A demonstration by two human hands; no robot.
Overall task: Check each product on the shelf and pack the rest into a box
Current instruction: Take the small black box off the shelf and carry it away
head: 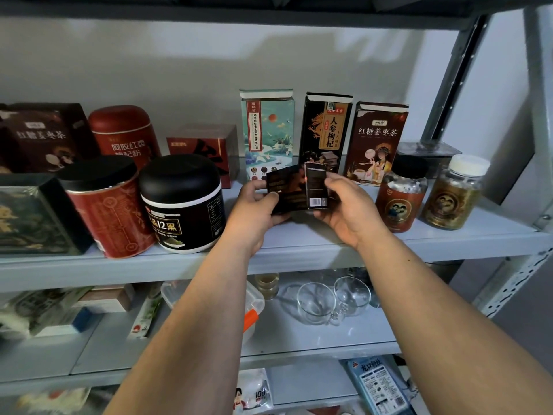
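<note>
I hold a small black product box (294, 190) in front of the grey shelf (299, 244), its barcode side facing me. My left hand (256, 209) grips its left end and my right hand (348, 211) grips its right end. Behind it stand three upright cartons: a teal one (267, 130), a black ginseng one (326, 130) and a brown ginger-tea one (377, 139). To the left sit a black-lidded jar (182, 205), a red tin (110, 208) and a red canister (124, 133). Two clear jars (402, 196) (454, 196) stand at the right.
A dark box (39, 139) and a green tin (33, 217) fill the shelf's far left, and a red carton (206, 148) stands behind the jars. The lower shelf holds glass cups (317, 304), a plastic container (253, 307) and packets. A metal upright (535, 145) bounds the right side.
</note>
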